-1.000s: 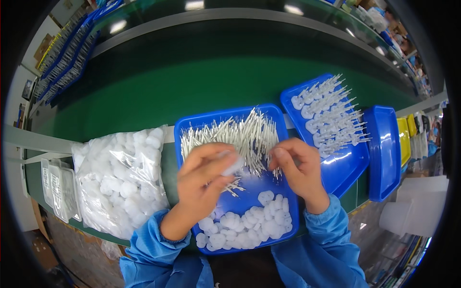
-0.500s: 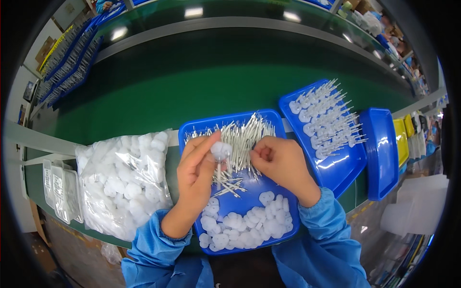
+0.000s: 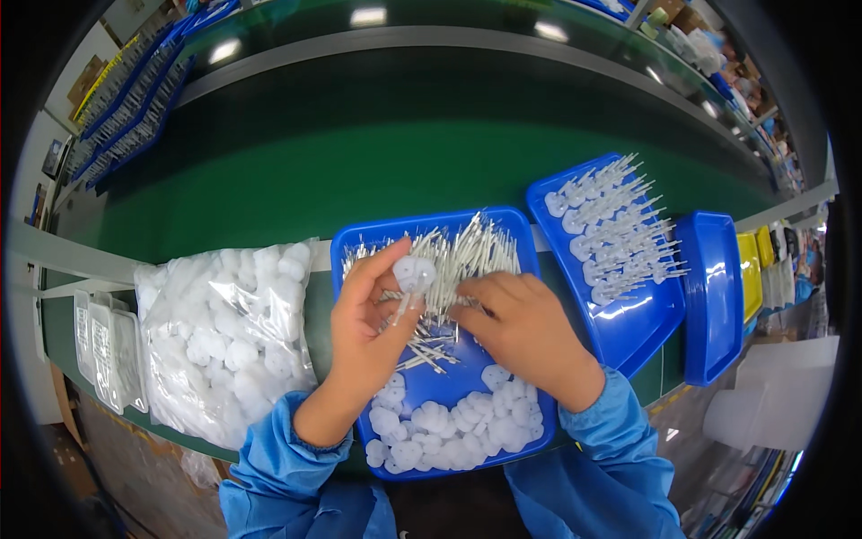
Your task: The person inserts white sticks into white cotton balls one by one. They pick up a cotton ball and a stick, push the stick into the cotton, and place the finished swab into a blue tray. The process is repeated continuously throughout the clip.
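In front of me is a blue tray (image 3: pixel 462 361). A heap of thin white rods (image 3: pixel 483 244) fills its far part, and loose white plastic discs (image 3: pixel 462 420) lie in its near part. My left hand (image 3: pixel 356 334) is above the tray's left side, closed on a translucent white disc (image 3: pixel 415 271) between thumb and fingers; a short stem shows below the disc. Bent over the rods, my right hand (image 3: pixel 530 331) has its fingers and thumb curled together at the heap. Whatever is between its fingertips is hidden.
Left of the tray stands a clear bag of white discs (image 3: pixel 229 337), with clear plastic containers (image 3: pixel 108 350) beside it. A second blue tray (image 3: pixel 628 334) at the right bears rows of rods fitted with discs. Beyond it leans another blue tray (image 3: pixel 712 296). Loaded trays (image 3: pixel 135 117) stand far left.
My right hand has shifted slightly left and down, its fingertips now among the rods. My left hand still holds the disc, now turned with its stem showing.
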`<state>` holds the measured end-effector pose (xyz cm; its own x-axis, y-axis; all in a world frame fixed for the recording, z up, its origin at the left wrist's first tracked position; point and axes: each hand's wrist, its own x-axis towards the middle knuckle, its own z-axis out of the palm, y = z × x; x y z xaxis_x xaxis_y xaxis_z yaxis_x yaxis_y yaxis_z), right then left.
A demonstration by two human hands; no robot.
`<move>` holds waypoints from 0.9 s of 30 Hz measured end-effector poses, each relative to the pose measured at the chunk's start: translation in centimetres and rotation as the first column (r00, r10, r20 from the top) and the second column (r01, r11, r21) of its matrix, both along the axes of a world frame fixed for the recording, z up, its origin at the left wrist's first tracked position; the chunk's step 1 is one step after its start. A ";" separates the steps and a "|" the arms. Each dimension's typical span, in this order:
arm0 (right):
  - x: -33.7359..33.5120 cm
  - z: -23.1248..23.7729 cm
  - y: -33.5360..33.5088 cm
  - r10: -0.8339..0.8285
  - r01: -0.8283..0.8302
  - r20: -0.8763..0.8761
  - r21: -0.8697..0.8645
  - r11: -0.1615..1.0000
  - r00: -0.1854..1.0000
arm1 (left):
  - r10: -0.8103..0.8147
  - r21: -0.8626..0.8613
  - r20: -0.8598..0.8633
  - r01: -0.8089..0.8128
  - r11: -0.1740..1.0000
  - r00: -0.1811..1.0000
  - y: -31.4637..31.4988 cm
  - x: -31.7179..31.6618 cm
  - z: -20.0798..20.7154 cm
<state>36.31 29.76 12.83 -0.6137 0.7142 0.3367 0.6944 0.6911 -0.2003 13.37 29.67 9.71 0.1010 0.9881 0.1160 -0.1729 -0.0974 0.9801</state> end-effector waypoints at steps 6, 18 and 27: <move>0.6 -0.6 1.3 0.128 -0.132 0.082 0.045 0.990 0.988 | -0.027 0.058 0.033 0.025 0.998 0.999 0.1 -0.5 0.2; -1.0 -0.8 0.8 -0.129 -0.036 -0.639 -0.238 0.970 0.758 | 0.003 0.100 -0.037 0.000 0.995 0.999 -0.1 -0.1 -0.9; -1.0 -1.8 -0.5 -0.273 0.067 -0.660 -0.319 0.945 0.700 | 0.010 0.065 -0.074 -0.006 0.998 0.997 -0.2 0.0 -0.4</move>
<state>35.32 29.30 11.04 -0.1420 0.9027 0.4061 0.3897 0.4281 -0.8154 13.34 29.45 9.34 0.1038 0.9796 0.1722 -0.0990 -0.1621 0.9818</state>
